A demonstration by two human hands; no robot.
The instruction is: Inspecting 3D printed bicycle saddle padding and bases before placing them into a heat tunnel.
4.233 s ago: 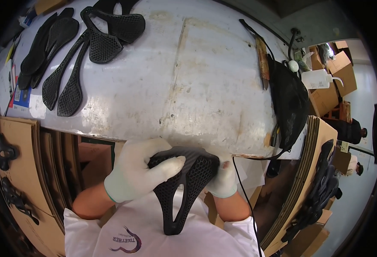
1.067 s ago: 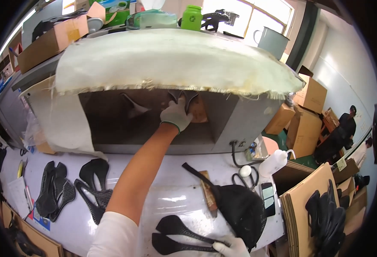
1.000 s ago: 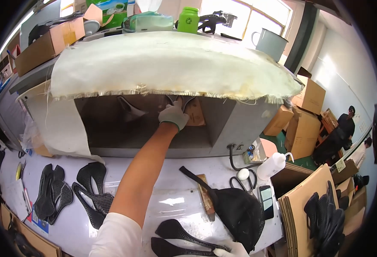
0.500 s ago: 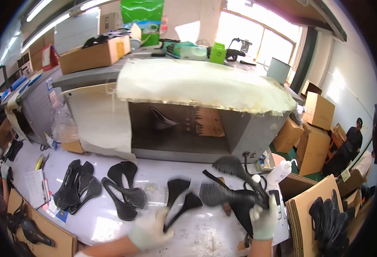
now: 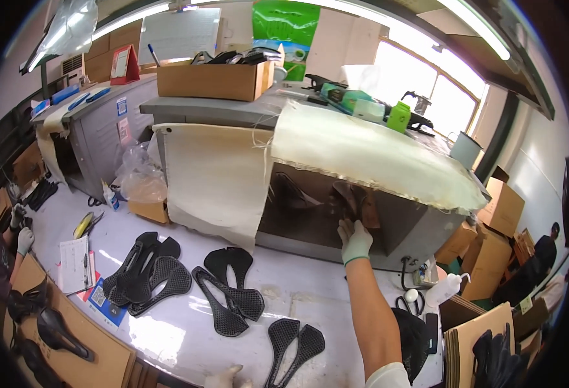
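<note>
My right hand (image 5: 355, 240), in a white glove, reaches into the grey box-like cabinet (image 5: 414, 226) under a cream cloth flap. Its fingers are closed at the near end of a black bicycle saddle (image 5: 348, 196), which stands dim in the opening. Another saddle (image 5: 294, 191) sits left of it inside. At the lower edge shows part of my gloved left hand (image 5: 223, 377), most fingers cut off. Right of it, apart from it, a black lattice saddle pad (image 5: 307, 346) lies on the white table. A black curved piece (image 5: 410, 343) is partly hidden behind my right forearm.
More lattice saddle pads (image 5: 229, 301) and a pile of them (image 5: 148, 275) lie on the left. A white squeeze bottle (image 5: 444, 289), scissors (image 5: 410, 302) and a phone (image 5: 432, 333) are at the right. Cardboard (image 5: 481, 349) stands beyond. A co-worker's gloved hand (image 5: 25, 240) is far left.
My right hand has moved up and forward into the cabinet, where a second saddle now shows. My left hand has dropped to the lower edge. The view has turned left.
</note>
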